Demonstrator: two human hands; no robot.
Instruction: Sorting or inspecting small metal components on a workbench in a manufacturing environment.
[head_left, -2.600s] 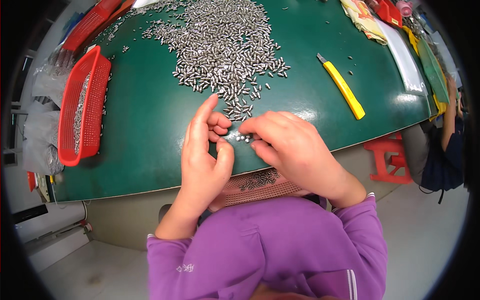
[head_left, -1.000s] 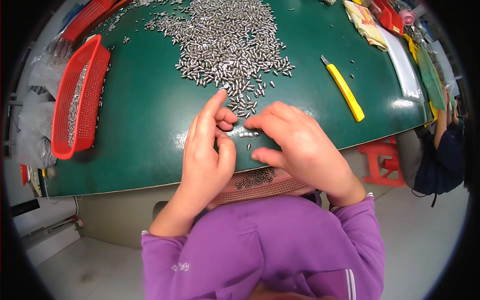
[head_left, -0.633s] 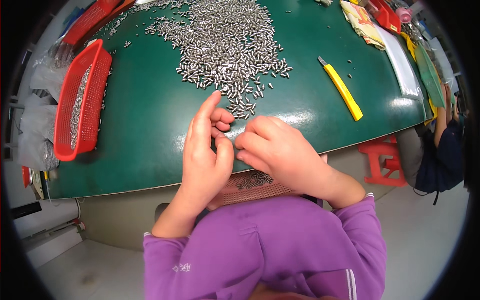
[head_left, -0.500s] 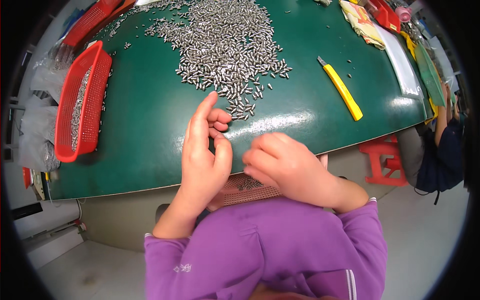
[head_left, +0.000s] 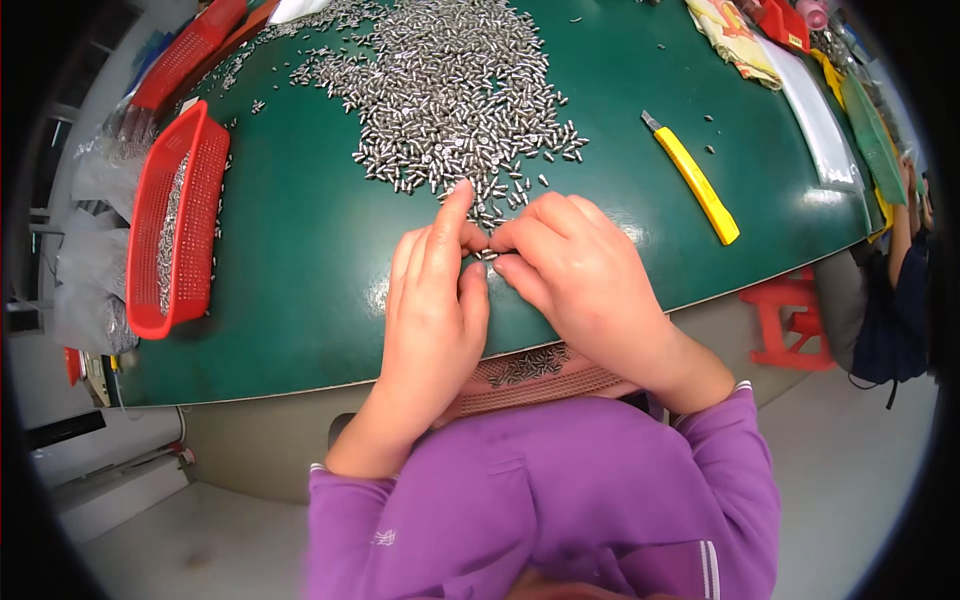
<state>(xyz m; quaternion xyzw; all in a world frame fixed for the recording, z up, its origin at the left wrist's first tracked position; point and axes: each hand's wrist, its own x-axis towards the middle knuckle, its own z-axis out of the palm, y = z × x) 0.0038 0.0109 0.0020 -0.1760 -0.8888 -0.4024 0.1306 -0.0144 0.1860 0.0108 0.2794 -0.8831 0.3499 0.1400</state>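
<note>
A big heap of small silver pointed metal pieces [head_left: 450, 90] covers the far middle of the green table, its tail running toward my hands. My left hand [head_left: 432, 300] is at the heap's near end, index finger stretched forward and thumb apart from the other fingers, which are partly curled. Facing it from the right, my right hand [head_left: 585, 275] pinches at one small metal piece [head_left: 487, 255] between thumb and fingertips. That piece lies right between the two hands. Below the table edge, a pink mesh basket [head_left: 470, 402] in front of me holds more such pieces.
A red basket [head_left: 150, 250] of metal pieces stands on the left. To the right lies a yellow box cutter [head_left: 697, 185], blade out. Patterned cloth [head_left: 735, 45] and clear plastic bags [head_left: 815, 120] line the right side. Beyond a red stool [head_left: 790, 325], another person [head_left: 890, 300] is partly visible.
Both hands have moved forward over the table and closer together. My right hand has gone from the table's edge to the metal pieces at the heap's near tip.
</note>
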